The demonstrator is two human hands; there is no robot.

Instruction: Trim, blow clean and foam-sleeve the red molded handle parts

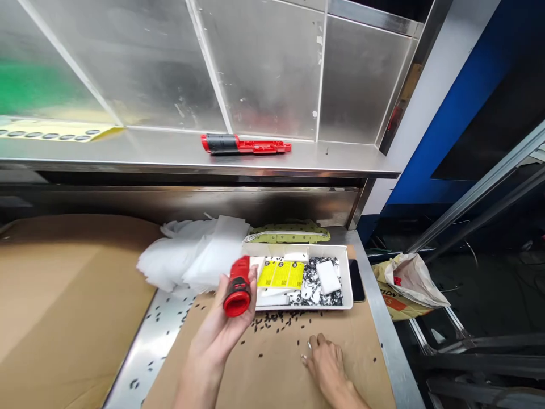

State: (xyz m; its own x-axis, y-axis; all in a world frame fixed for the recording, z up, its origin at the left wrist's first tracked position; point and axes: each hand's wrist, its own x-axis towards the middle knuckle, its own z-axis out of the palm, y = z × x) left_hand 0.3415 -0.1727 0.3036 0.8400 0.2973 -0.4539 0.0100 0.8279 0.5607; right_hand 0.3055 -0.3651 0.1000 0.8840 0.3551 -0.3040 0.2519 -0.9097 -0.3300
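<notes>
Presently, left hand [226, 328] clamps red casing [239, 275], apparently unfinished; right hand [327, 360] curls, grip unclear; far shelf [162, 150] carries second casing [247, 146].

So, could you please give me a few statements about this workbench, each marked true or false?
1. The left hand holds a red and black part. True.
2. Small black pieces lie scattered on the cardboard sheet. True.
3. The right hand is inside the white tray. False: the right hand is outside the white tray, at the cardboard sheet.
4. A similar red and black piece lies on the metal shelf. True.
5. The paper bag is left of the white tray. False: the paper bag is to its right.
</notes>
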